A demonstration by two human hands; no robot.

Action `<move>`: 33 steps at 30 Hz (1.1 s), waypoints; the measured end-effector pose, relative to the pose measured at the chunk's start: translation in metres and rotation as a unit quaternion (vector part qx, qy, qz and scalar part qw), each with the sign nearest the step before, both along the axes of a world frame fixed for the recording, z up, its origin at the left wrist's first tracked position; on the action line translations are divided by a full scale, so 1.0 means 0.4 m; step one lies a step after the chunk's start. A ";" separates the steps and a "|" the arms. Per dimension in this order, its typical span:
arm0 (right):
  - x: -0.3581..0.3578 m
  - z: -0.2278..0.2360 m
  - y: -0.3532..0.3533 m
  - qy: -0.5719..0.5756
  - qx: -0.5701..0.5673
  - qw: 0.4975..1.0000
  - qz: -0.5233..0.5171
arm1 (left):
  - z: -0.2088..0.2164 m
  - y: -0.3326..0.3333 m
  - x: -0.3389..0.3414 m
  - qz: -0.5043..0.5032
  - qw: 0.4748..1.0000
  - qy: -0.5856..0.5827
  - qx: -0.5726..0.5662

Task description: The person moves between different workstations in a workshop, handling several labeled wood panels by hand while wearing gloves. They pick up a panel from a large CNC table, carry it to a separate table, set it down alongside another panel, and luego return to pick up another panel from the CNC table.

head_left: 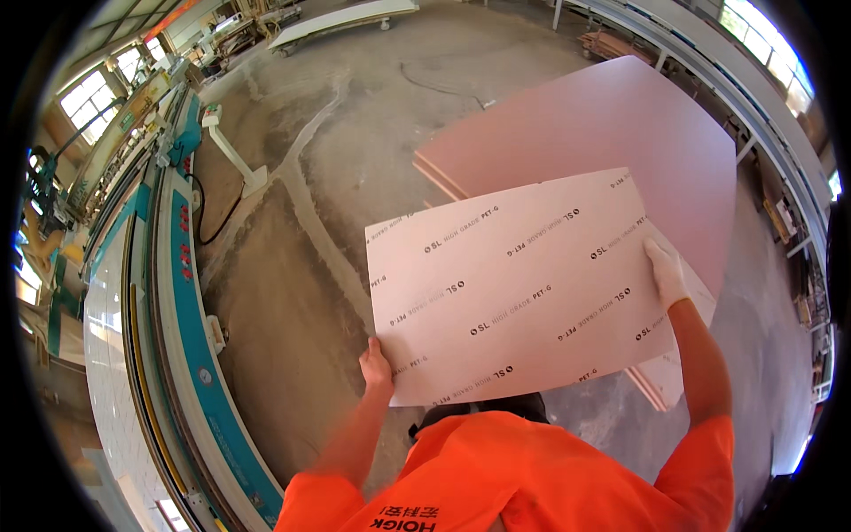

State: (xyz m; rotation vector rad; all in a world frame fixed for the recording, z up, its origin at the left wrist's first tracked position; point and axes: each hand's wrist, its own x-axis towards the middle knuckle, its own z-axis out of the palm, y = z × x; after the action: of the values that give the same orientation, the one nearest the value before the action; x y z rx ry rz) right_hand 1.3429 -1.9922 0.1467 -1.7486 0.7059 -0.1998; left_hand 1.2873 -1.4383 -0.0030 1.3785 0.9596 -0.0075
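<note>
A pinkish rectangular panel (514, 328), covered in film with repeated printed marks, is held up in front of my body. My bare left hand (377, 365) grips its left edge near the lower corner, the thumb showing at the side. On the opposite edge is my right hand (667, 275), in a pale glove, closed on the panel's right side. The fingers behind the panel are hidden. Behind and to the right lies a stack of larger pink panels (585, 133), partly covered by the held one. A further printed panel (667, 377) shows below my right forearm.
A long teal and white machine (199, 355) with red buttons runs along the left. Beside it a control post (232, 155) stands on the floor, with a black cable. A white-topped cart (341, 22) is far off; a long rail frame (709, 80) lines the right.
</note>
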 end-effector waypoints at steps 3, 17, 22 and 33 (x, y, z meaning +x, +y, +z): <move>0.257 0.073 -0.005 -0.006 -0.063 0.997 0.040 | -0.045 -0.056 0.148 0.035 0.996 -0.009 -0.082; 1.056 -0.169 -0.117 0.147 -0.279 0.937 0.151 | -0.130 -0.273 0.394 -0.114 0.981 0.155 -0.015; 1.125 -0.212 -0.106 0.175 -0.272 0.927 0.190 | -0.079 -0.291 0.398 -0.135 0.973 0.188 0.005; 0.750 -0.206 -0.181 -0.089 -0.278 0.956 0.031 | 0.010 -0.128 0.553 -0.388 0.854 0.076 0.339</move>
State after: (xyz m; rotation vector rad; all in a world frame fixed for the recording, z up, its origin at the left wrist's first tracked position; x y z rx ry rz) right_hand 1.6429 -2.0647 0.0643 -2.2493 0.4859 -0.5480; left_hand 1.5083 -1.4896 0.0009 2.3874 0.4660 -0.4299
